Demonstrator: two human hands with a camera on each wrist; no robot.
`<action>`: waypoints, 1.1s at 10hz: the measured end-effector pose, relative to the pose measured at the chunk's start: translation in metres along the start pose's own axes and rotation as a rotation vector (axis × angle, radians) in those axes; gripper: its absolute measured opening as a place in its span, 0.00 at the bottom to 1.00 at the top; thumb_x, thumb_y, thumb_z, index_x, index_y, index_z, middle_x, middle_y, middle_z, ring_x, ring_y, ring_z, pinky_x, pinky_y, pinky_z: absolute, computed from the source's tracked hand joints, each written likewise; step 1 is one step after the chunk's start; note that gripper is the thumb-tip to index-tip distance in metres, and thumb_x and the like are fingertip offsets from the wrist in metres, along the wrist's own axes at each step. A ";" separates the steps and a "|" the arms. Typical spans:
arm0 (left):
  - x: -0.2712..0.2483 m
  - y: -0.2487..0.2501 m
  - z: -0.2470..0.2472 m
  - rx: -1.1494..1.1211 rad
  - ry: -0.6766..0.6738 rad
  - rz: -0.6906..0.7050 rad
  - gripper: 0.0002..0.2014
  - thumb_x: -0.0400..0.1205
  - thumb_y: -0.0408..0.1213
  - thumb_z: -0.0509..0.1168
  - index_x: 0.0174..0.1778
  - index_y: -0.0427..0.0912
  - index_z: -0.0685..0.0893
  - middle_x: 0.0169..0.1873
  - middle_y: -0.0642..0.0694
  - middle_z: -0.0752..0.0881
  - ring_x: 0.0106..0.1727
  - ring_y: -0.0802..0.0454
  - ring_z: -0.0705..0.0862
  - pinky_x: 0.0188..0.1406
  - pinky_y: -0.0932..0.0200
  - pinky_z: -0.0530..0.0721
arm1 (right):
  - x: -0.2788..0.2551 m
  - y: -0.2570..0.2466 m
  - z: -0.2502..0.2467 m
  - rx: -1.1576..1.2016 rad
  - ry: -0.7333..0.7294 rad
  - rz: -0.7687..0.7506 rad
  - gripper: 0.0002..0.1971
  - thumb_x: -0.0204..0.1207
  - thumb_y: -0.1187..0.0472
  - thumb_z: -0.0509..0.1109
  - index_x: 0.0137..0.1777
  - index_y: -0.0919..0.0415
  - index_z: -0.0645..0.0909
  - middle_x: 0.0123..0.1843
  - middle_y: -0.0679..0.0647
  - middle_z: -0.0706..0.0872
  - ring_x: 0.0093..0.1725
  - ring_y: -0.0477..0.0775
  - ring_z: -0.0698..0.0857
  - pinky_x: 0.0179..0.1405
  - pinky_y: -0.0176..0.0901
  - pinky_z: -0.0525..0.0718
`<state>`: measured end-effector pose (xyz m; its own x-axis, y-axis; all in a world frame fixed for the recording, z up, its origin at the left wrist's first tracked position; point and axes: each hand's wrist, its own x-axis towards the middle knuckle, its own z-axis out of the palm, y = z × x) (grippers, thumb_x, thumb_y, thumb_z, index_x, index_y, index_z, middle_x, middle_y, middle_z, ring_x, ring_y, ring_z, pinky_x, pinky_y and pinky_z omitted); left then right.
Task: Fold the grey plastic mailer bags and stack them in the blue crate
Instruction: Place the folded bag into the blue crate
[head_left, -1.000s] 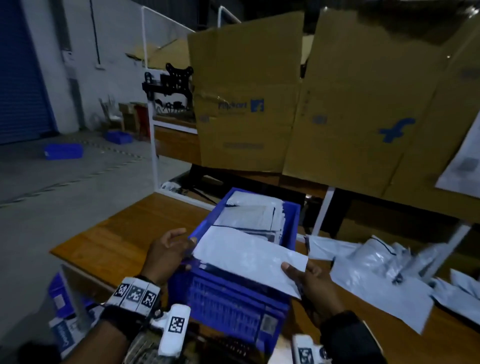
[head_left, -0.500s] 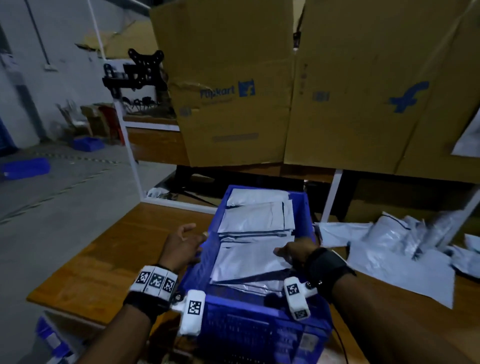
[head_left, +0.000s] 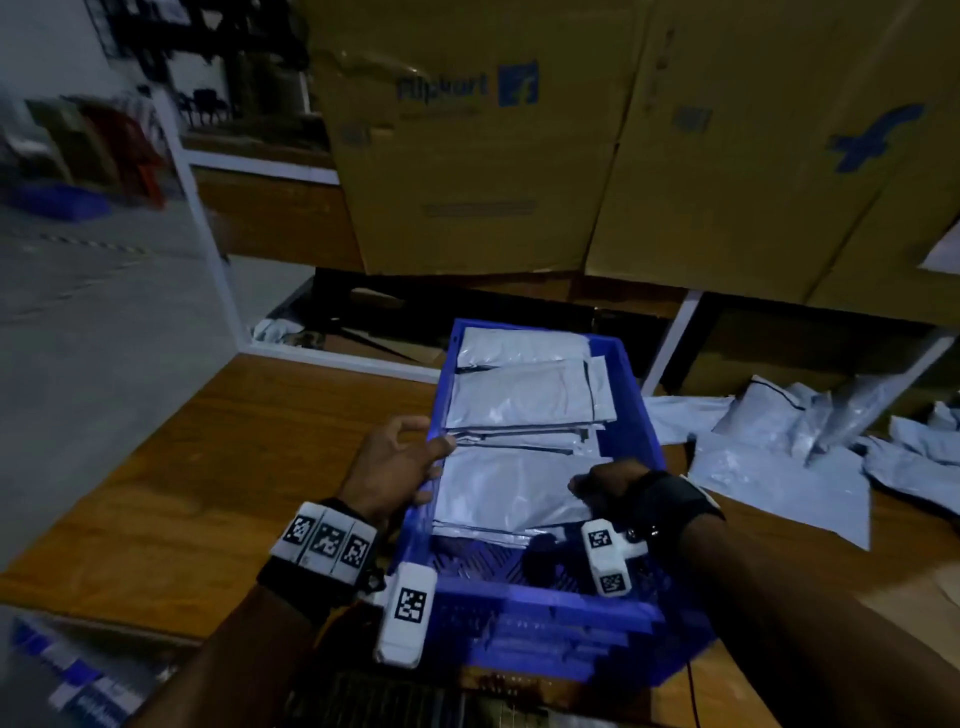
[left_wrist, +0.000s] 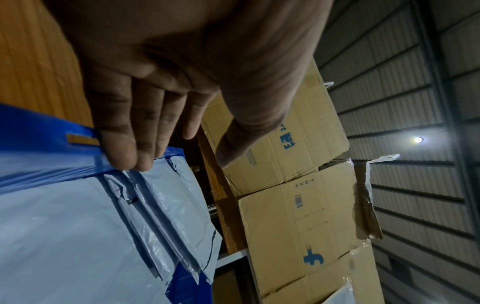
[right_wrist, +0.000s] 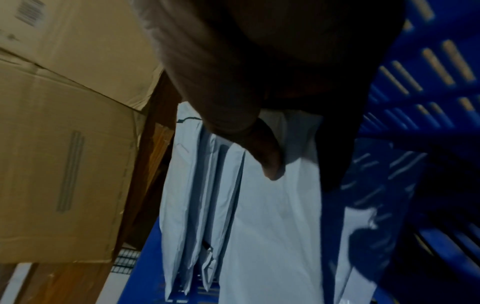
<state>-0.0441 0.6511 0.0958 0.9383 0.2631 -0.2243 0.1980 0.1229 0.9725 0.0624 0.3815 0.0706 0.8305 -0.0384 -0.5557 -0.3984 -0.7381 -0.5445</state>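
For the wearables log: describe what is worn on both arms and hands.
The left hand is bare, its wrist wearing a black strap with a white band of three square black-and-white markers. The right hand is bare, with a black wrist strap. Each wrist carries a white marker-tagged camera block.

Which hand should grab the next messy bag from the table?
Probably the right hand. The loose bags lie on the table to the right of the blue crate, on that hand's side. The left hand rests on the crate's left rim, so it would have to cross over the crate.
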 end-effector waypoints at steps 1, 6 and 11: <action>0.001 0.000 -0.004 0.038 -0.033 -0.007 0.22 0.81 0.40 0.77 0.69 0.45 0.78 0.50 0.36 0.88 0.45 0.46 0.85 0.35 0.54 0.82 | 0.012 -0.003 -0.001 -0.091 0.006 0.020 0.16 0.86 0.51 0.69 0.42 0.63 0.84 0.36 0.59 0.86 0.23 0.53 0.79 0.19 0.36 0.74; 0.003 -0.002 -0.006 0.075 -0.064 -0.004 0.24 0.81 0.42 0.77 0.70 0.46 0.77 0.55 0.36 0.88 0.47 0.45 0.85 0.40 0.48 0.84 | 0.047 -0.022 0.010 -0.171 0.073 0.008 0.19 0.83 0.56 0.73 0.68 0.69 0.84 0.58 0.60 0.86 0.35 0.54 0.82 0.09 0.34 0.71; -0.007 -0.003 -0.008 0.223 -0.101 0.093 0.26 0.79 0.49 0.78 0.70 0.56 0.77 0.75 0.43 0.75 0.73 0.45 0.77 0.69 0.37 0.82 | 0.019 -0.019 0.021 0.209 0.166 0.018 0.20 0.84 0.63 0.69 0.72 0.74 0.80 0.58 0.62 0.82 0.56 0.58 0.81 0.52 0.45 0.77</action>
<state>-0.0529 0.6562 0.0941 0.9768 0.1654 -0.1362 0.1561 -0.1140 0.9811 0.0775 0.4088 0.0573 0.8682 -0.1732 -0.4649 -0.4710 -0.5821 -0.6628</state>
